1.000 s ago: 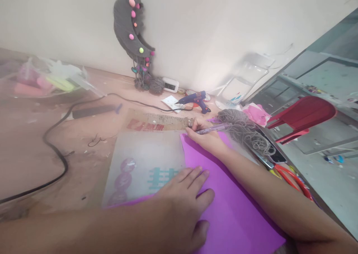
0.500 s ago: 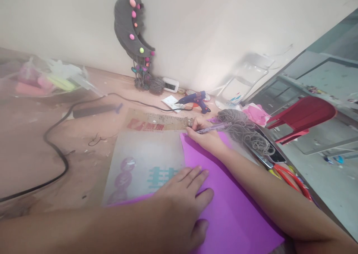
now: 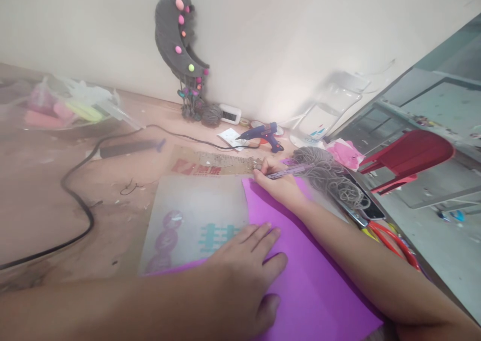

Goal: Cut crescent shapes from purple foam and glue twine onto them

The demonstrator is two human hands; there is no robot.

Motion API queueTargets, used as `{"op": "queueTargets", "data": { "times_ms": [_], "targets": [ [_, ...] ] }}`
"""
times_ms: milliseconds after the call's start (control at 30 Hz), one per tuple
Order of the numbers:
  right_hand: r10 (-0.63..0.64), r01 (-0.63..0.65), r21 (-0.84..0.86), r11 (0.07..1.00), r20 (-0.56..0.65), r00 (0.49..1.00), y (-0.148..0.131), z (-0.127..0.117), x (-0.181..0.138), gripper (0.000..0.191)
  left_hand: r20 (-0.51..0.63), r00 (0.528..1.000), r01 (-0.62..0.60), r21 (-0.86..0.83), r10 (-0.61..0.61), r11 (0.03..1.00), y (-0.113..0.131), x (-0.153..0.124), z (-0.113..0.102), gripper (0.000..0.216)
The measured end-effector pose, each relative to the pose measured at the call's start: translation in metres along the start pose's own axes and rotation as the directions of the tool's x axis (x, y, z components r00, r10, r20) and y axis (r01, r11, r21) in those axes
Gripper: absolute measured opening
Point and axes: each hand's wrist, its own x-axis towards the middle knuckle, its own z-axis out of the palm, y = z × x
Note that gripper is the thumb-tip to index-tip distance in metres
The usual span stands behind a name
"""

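My left hand [image 3: 240,271] lies flat, fingers spread, pressing the near edge of a purple paper sheet [image 3: 315,281] where it overlaps a translucent plastic sheet [image 3: 195,216] with teal and purple print. My right hand [image 3: 280,183] rests at the purple sheet's far corner, holding a purple pen [image 3: 291,171] with its tip near a strip of brown cardboard [image 3: 210,165]. A tangle of grey yarn [image 3: 326,173] lies right beside that hand.
A blue glue gun [image 3: 263,133] lies behind, its black cable [image 3: 75,196] looping left across the wooden table. A grey crescent decoration [image 3: 178,35] hangs on the wall. A bag of coloured items [image 3: 63,110] sits far left; red-handled scissors [image 3: 391,241] and a red chair [image 3: 409,153] at right.
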Motion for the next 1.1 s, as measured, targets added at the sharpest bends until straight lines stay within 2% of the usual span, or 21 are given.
{"op": "queueTargets", "data": {
  "times_ms": [133, 200, 267, 333, 400, 500, 600, 833, 1100],
  "targets": [
    [-0.013, 0.013, -0.014, 1.0, -0.002, 1.0, 0.0, 0.0, 0.001, 0.028, -0.029, 0.999, -0.035, 0.094, 0.038, 0.995, 0.0, 0.001, 0.001, 0.049],
    [-0.011, 0.011, -0.023, 1.0, -0.008, 1.0, 0.001, 0.0, 0.001, 0.027, -0.033, 0.994, -0.098, 0.187, 0.105, 0.977, 0.002, 0.003, 0.001, 0.043],
    [-0.014, 0.013, -0.025, 1.0, -0.016, 1.0, 0.002, 0.0, 0.001, 0.027, 0.009, 0.981, -0.191, 0.274, 0.196, 0.943, 0.004, 0.005, 0.0, 0.034],
    [-0.014, 0.014, -0.022, 1.0, -0.021, 1.0, 0.002, 0.0, 0.001, 0.027, 0.07, 0.969, -0.245, 0.31, 0.235, 0.919, 0.008, 0.006, -0.002, 0.028],
    [-0.009, 0.009, -0.019, 1.0, -0.015, 1.0, 0.002, -0.001, 0.0, 0.028, 0.085, 0.977, -0.212, 0.311, 0.195, 0.926, 0.01, 0.006, -0.004, 0.03],
    [-0.008, 0.007, -0.032, 0.999, -0.01, 1.0, 0.002, -0.002, -0.001, 0.027, 0.061, 0.995, -0.09, 0.298, 0.075, 0.95, 0.013, 0.005, -0.007, 0.04],
    [-0.009, 0.008, -0.039, 0.999, -0.01, 1.0, 0.001, -0.004, -0.001, 0.026, 0.093, 0.996, -0.034, 0.266, 0.01, 0.963, 0.014, 0.004, -0.008, 0.047],
    [0.014, -0.013, 0.053, 0.998, -0.015, 1.0, 0.003, -0.002, -0.002, 0.028, 0.057, 0.998, -0.025, 0.293, 0.008, 0.956, 0.014, 0.004, -0.005, 0.048],
    [0.064, -0.07, 0.131, 0.989, 0.049, 0.997, 0.002, 0.001, -0.004, 0.033, 0.076, 0.997, -0.006, 0.282, -0.016, 0.959, 0.015, 0.004, -0.008, 0.048]
  ]
}}
